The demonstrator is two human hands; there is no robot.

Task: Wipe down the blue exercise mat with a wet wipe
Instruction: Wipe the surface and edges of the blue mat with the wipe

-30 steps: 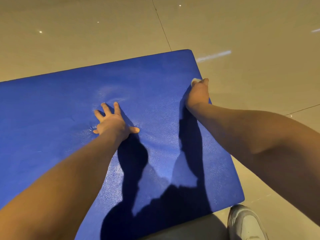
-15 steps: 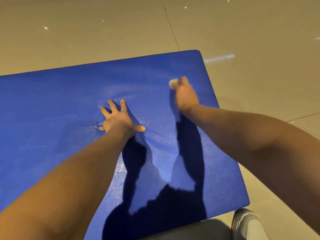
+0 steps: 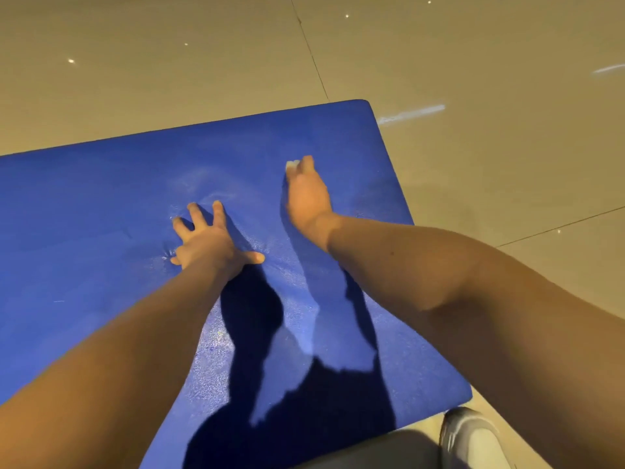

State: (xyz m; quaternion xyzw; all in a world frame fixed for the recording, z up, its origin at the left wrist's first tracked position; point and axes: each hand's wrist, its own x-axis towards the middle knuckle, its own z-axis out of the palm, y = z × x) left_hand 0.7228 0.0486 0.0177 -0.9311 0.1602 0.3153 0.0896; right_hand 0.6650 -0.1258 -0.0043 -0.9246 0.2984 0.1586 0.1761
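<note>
A blue exercise mat (image 3: 84, 231) lies on a tiled floor (image 3: 473, 164), its long axis running off toward nine o'clock. The right hand (image 3: 306, 194), fingers closed over a bunched white wet wipe (image 3: 291, 164), presses it onto the mat near the three o'clock end. The left hand (image 3: 209, 240), fingers spread flat, braces the mat at eight o'clock from the wet wipe.

Your left arm (image 3: 135, 333) and right arm (image 3: 473, 299) are bare from the frame's edge down to the wrists. Your left grip (image 3: 206, 242) and right grip (image 3: 307, 198) are bare too. At the lower right you wear a pale grey-white shoe (image 3: 473, 438) with a rounded toe. Just beside it, your leg (image 3: 389, 448) is in grey cloth, shadowed.
</note>
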